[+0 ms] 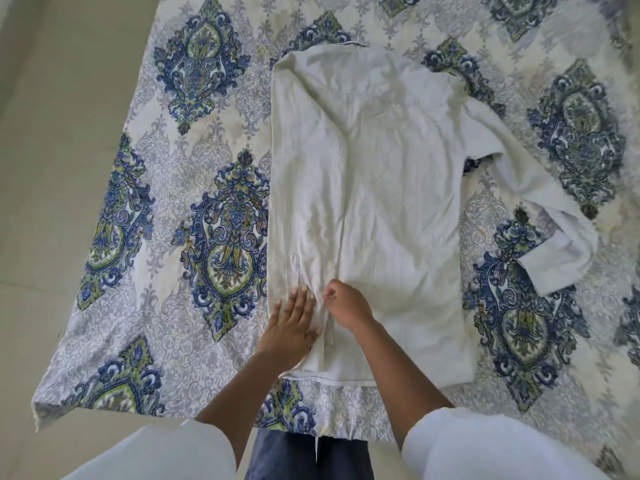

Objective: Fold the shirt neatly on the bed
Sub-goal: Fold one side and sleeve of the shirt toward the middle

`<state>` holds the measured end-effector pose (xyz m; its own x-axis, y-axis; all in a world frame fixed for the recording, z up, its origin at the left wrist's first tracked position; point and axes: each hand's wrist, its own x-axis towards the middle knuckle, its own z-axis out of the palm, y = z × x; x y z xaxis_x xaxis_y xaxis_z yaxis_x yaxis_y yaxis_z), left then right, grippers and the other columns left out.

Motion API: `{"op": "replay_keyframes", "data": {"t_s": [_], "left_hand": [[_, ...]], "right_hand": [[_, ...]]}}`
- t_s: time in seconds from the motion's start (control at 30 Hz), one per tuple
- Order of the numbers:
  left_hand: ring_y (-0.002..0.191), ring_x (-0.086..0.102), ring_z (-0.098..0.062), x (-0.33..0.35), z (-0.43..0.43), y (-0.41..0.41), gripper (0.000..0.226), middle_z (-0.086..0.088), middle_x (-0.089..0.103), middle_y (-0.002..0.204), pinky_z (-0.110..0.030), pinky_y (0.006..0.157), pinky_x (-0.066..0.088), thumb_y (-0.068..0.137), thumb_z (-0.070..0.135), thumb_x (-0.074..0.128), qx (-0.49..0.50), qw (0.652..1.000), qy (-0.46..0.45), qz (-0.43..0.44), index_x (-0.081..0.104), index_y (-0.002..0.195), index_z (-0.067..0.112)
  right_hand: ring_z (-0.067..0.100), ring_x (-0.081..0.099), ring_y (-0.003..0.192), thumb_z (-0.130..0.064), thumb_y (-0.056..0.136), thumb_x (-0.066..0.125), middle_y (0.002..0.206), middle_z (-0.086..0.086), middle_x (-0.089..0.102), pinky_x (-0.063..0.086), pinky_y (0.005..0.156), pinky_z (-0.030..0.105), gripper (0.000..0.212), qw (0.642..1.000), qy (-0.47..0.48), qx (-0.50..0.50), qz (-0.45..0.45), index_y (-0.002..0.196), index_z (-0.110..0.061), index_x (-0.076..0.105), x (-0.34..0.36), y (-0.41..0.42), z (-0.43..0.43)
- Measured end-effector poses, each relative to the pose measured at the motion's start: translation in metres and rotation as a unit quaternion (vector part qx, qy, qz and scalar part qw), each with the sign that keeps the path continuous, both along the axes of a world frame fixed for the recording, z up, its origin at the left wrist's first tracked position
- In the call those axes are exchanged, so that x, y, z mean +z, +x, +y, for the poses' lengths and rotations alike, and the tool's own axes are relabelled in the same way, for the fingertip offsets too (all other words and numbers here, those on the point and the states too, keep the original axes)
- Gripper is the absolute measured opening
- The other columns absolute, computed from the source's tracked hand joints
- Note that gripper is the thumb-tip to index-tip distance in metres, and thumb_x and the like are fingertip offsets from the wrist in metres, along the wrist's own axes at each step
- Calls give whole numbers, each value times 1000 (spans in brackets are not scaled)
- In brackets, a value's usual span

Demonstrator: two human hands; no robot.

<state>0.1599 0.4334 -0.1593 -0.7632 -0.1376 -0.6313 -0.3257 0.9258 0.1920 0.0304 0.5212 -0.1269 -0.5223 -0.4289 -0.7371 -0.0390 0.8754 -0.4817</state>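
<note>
A white long-sleeved shirt [381, 188] lies flat on the patterned bedsheet [194, 188], collar end far from me. Its left side is folded inward over the body, with the folded edge running down the middle. The right sleeve [540, 216] still stretches out to the right and bends down at the cuff. My left hand [291, 323] presses flat, fingers spread, on the folded panel near the hem. Right beside it, my right hand [346, 306] is closed, pinching the fabric at the folded edge.
The bed's near edge [311, 424] runs just in front of my legs. Bare pale floor [52, 168] lies to the left of the bed. The sheet's blue and green medallion print spreads around the shirt on all sides.
</note>
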Motion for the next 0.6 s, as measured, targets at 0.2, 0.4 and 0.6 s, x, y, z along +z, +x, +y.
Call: {"op": "replay_keyframes", "data": {"t_s": [0.2,0.4,0.6], "left_hand": [[124,49,-28,44,-18,-35,65,-5,55,133,-42,99,38,86,41,14,97,987,25,128,55,126,10],[110,52,-29,75,-33,-132,39,-7,60,121,-37,92,38,96,25,30,109,972,97,187,59,118,11],[102,56,-25,87,-23,-217,28,-5,62,111,-31,84,42,97,18,38,135,959,166,187,61,108,9]], "right_hand": [[23,60,88,-12,88,44,92,5,65,44,70,29,20,989,-26,-147,7,90,-11,63,13,-16,-4],[21,61,75,-8,90,45,83,8,64,49,62,26,18,933,-123,-337,22,86,-10,62,41,-74,8],[14,55,60,-3,89,43,74,6,60,41,52,18,22,892,-151,-426,16,77,-13,58,50,-139,31]]}}
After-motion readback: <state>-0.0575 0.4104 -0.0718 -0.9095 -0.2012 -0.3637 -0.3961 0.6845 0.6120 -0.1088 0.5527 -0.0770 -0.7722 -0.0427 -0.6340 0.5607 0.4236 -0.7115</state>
